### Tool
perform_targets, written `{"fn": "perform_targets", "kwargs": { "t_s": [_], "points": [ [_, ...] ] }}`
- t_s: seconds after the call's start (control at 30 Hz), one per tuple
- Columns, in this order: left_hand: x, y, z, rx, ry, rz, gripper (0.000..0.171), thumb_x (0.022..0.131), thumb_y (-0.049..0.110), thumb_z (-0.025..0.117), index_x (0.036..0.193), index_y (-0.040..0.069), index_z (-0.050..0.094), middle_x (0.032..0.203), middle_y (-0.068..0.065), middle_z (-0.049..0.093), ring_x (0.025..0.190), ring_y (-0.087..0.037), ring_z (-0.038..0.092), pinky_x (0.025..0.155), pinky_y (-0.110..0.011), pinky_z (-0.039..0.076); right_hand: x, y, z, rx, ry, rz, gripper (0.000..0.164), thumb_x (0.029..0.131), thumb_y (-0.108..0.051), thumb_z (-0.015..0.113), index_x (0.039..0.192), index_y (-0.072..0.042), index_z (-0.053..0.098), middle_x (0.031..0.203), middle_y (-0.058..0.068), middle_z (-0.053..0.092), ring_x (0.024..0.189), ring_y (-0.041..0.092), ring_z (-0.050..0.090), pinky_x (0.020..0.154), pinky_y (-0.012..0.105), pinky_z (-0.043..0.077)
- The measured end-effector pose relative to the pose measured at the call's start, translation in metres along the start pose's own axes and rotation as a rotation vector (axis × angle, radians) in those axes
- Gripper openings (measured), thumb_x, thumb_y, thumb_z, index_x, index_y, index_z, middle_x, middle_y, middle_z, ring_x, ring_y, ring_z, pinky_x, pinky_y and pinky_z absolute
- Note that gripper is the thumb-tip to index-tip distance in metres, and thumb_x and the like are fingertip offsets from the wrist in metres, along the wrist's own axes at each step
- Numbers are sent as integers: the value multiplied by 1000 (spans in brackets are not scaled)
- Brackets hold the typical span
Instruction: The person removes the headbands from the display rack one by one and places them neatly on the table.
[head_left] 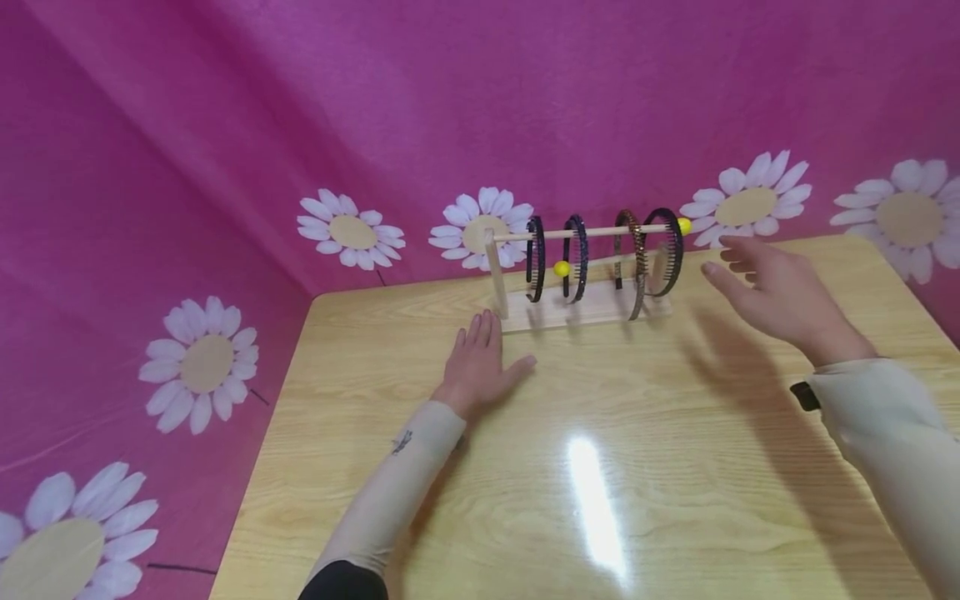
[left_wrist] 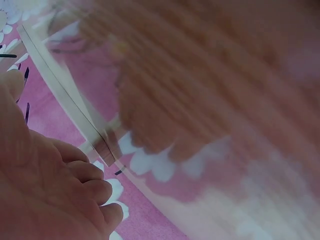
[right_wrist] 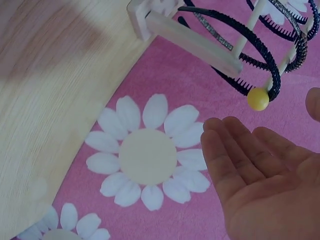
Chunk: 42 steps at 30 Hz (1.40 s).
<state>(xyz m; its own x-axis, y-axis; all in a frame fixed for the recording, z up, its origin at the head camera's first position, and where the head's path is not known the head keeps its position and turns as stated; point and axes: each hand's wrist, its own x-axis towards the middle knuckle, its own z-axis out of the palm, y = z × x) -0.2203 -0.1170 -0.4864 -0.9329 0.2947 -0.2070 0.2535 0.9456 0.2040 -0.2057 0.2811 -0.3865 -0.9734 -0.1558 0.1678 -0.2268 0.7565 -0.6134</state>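
Several headbands hang along a pale wooden headband stand [head_left: 551,315] near the table's back edge. Black ones [head_left: 577,258] hang at the left, a brown-gold one [head_left: 640,258] farther right, and a thick black one [head_left: 677,258] at the right end. A yellow ball [head_left: 684,226] caps the upper bar; another yellow ball [head_left: 562,268] shows lower down. My left hand [head_left: 477,371] rests palm down on the table, fingertips right at the stand's left foot. To the right of the stand, my right hand [head_left: 776,292] is raised, fingers loosely extended, holding nothing, near the yellow ball [right_wrist: 258,99].
The light wood table [head_left: 675,467] has a bright reflection in front of the stand. A pink cloth [head_left: 600,100] with large white daisies covers the wall behind and at the left. My right sleeve [head_left: 885,425] crosses the table's right side.
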Motion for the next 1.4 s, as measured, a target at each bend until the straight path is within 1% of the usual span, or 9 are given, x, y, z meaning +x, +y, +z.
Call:
{"fn": "perform_targets", "kwargs": {
  "t_s": [0.2, 0.4, 0.5, 0.67, 0.83, 0.97, 1.1, 1.23, 1.4],
  "points": [
    [0, 0, -1, 4, 4, 9, 102, 95, 76, 28, 161, 3, 2, 167, -14, -3, 153, -29, -4, 122, -43, -1, 6, -4, 8, 26, 30, 1, 61, 103, -40, 53, 146, 3, 46, 130, 33, 58, 111, 54, 59, 90, 67, 46],
    [0, 0, -2, 18, 11, 33, 100, 96, 75, 29, 160, 2, 5, 167, -15, 2, 153, -31, 1, 122, -44, 2, 13, -9, 16, 50, 110, 32, 57, 103, -40, 54, 140, 4, 53, 118, 30, 65, 100, 48, 65, 84, 60, 49],
    [0, 0, -2, 29, 6, 46, 99, 97, 74, 30, 160, 2, 6, 167, -15, 3, 153, -30, 2, 122, -44, 3, 16, -13, 21, 61, 137, 55, 56, 102, -41, 54, 135, 4, 57, 114, 29, 66, 98, 45, 65, 81, 55, 49],
    [0, -1, -1, 54, -15, 55, 99, 96, 75, 29, 161, 3, 6, 167, -15, 3, 153, -28, 1, 122, -43, 2, 21, -19, 25, 79, 136, 93, 57, 100, -44, 56, 130, 5, 60, 111, 29, 67, 98, 42, 66, 77, 50, 49],
    [2, -2, -2, 66, -37, 58, 100, 95, 77, 27, 161, 5, 5, 168, -12, 1, 153, -26, -1, 122, -43, 2, 24, -21, 31, 91, 148, 119, 56, 99, -45, 59, 126, 4, 64, 104, 28, 69, 94, 39, 66, 73, 46, 48],
    [2, -2, -2, 67, -43, 70, 100, 95, 77, 28, 161, 5, 7, 168, -13, 2, 153, -27, -1, 123, -43, 3, 25, -21, 34, 106, 152, 145, 51, 98, -43, 61, 120, 3, 67, 105, 26, 69, 96, 37, 63, 76, 46, 47],
    [2, 0, -3, 69, -42, 82, 100, 96, 76, 30, 161, 3, 8, 167, -14, 3, 153, -28, 0, 123, -43, 4, 25, -21, 36, 109, 161, 165, 47, 98, -38, 63, 116, 5, 68, 106, 27, 69, 98, 38, 63, 79, 46, 47],
    [2, 0, -3, 77, -45, 82, 99, 96, 75, 30, 161, 3, 6, 168, -14, 1, 153, -28, 0, 123, -42, 4, 26, -21, 37, 103, 180, 173, 42, 98, -34, 64, 113, 5, 69, 104, 27, 69, 97, 38, 63, 78, 46, 47],
    [3, 0, -3, 80, -51, 80, 99, 96, 75, 29, 161, 3, 6, 168, -14, 0, 153, -27, -1, 123, -42, 3, 27, -21, 38, 112, 200, 173, 37, 98, -31, 64, 108, 4, 70, 102, 26, 69, 94, 35, 63, 76, 41, 46]
  ]
}}
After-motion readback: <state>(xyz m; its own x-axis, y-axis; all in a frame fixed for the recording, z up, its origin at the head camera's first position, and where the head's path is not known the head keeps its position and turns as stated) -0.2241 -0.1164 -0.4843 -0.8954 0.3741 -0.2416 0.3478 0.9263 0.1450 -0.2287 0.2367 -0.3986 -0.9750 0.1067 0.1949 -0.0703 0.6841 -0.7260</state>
